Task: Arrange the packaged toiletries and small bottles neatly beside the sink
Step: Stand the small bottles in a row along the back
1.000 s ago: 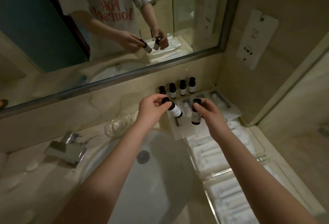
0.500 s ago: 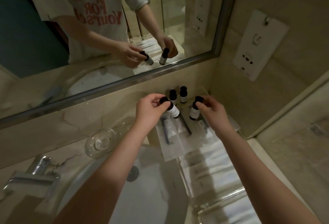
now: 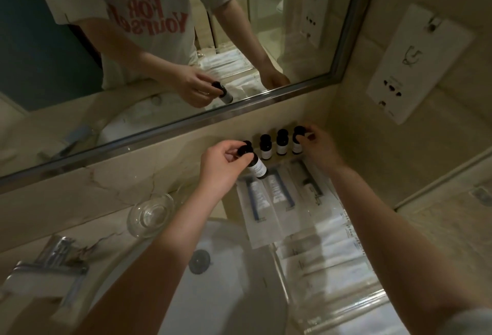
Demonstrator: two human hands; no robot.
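Left hand [image 3: 221,164] pinches the round black cap of a small dark cylindrical bottle w/ white paper label [image 3: 257,167], tilted above flat clear-wrapped toiletry packets [image 3: 266,209]. Right hand [image 3: 318,145] grips a matching bottle [image 3: 296,145] by its cap, upright at the row's right end, at the veined marble backsplash [image 3: 173,158].

The room is dimly lit in a warm yellowish tone; soft shadows are cast across the sink [image 3: 234,294]; the mirror frame [image 3: 186,126] is bowed by wide-angle distortion; the tap [image 3: 53,276] is blurred.
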